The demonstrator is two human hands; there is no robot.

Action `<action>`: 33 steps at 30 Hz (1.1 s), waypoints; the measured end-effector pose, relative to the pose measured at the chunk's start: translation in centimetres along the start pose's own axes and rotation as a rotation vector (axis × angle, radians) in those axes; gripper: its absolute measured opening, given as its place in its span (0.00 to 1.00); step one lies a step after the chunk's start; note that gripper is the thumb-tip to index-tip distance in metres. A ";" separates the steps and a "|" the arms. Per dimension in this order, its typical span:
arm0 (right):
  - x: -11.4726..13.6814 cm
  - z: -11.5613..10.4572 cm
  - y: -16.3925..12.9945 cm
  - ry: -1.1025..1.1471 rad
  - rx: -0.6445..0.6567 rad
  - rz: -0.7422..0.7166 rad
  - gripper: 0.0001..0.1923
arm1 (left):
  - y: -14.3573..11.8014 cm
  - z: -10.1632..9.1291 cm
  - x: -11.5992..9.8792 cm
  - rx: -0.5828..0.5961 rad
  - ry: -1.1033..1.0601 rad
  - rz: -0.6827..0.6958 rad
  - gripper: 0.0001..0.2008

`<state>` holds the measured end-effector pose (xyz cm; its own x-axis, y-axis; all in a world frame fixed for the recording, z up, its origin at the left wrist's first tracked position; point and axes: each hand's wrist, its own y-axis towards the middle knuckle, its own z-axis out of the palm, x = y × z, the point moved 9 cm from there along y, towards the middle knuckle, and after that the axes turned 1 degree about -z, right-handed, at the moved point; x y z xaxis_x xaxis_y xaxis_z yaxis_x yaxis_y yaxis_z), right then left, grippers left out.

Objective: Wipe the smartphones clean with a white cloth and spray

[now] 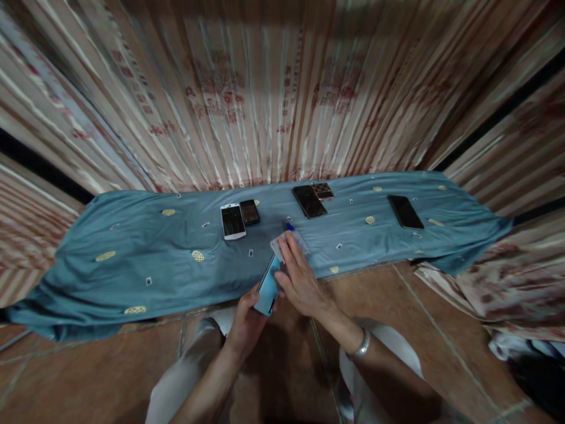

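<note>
Left hand (247,321): low in the centre of the view, at about 6 o'clock from the white phone; its fingers are wrapped around the lower end of a light blue phone (268,290), clamped on it so that it stands tilted, top end leaning toward 1 o'clock.
Right hand (300,277): lies flat across the upper edge of the light blue phone, fingers together and stretched toward 11 o'clock; the fingertips press on a small pale packet or cloth (279,246) at the near edge of the blue cloth. Whether they actually grip it I cannot tell.
Why held so: judging by the pose, the left hand steadies the phone from below while the right works along its top or face.
Bracelet (359,347): a silver band on the right wrist.
Blue cloth (132,259): a teal sheet with small yellow ovals, spread along the floor against the curtain, serving as the laying-out surface.
White phone (232,221): face up at 11 o'clock from the hands, touching a smaller dark phone (249,211) at its right.
Large dark phone (309,201): at 1 o'clock, with a brownish device (323,191) just beside it.
Lone black phone (405,211): at 2 o'clock, well apart from the rest.
Blue pen-like item (288,226): just beyond the right fingertips; too small to identify.
Curtain (282,94): striped, pleated, hanging behind the cloth.
Floor (397,306): brown tiles; the person's knees flank the hands.
</note>
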<state>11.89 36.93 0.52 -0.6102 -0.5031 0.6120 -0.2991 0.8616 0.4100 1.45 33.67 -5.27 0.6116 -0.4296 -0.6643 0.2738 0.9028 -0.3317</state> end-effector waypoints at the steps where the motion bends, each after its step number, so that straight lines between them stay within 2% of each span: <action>1: -0.5 -0.3 0.1 0.012 -0.008 0.036 0.35 | 0.0 0.3 0.0 0.016 0.000 -0.008 0.14; 5: -1.4 -0.5 -0.1 0.052 -0.026 0.118 0.33 | -0.2 0.8 -0.1 0.010 -0.044 -0.041 0.16; 11: -2.5 0.5 -1.0 0.148 -0.065 0.254 0.35 | 0.0 0.1 -0.5 -0.048 -0.128 -0.042 0.21; 18: -3.8 1.3 -2.2 0.365 -0.149 0.385 0.34 | 0.4 0.5 -0.4 -0.023 -0.093 0.002 0.22; 21: -3.9 2.3 -2.7 0.404 -0.116 0.429 0.33 | 0.8 0.6 -0.2 -0.029 -0.066 0.008 0.20; 25: -2.9 3.6 -3.0 0.380 -0.031 0.385 0.32 | 1.2 0.2 -0.6 -0.074 -0.019 0.063 0.19; 29: -1.9 4.0 -3.4 0.353 -0.010 0.332 0.31 | 1.4 0.2 -1.0 -0.086 0.009 0.092 0.16; 33: 0.5 4.4 -3.9 0.267 0.034 0.197 0.32 | 1.9 -0.6 -1.0 -0.138 -0.042 0.087 0.10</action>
<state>9.50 33.63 -3.70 -0.4459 -0.3226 0.8349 -0.2218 0.9435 0.2461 0.90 35.83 -5.65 0.6597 -0.3466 -0.6669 0.1160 0.9237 -0.3652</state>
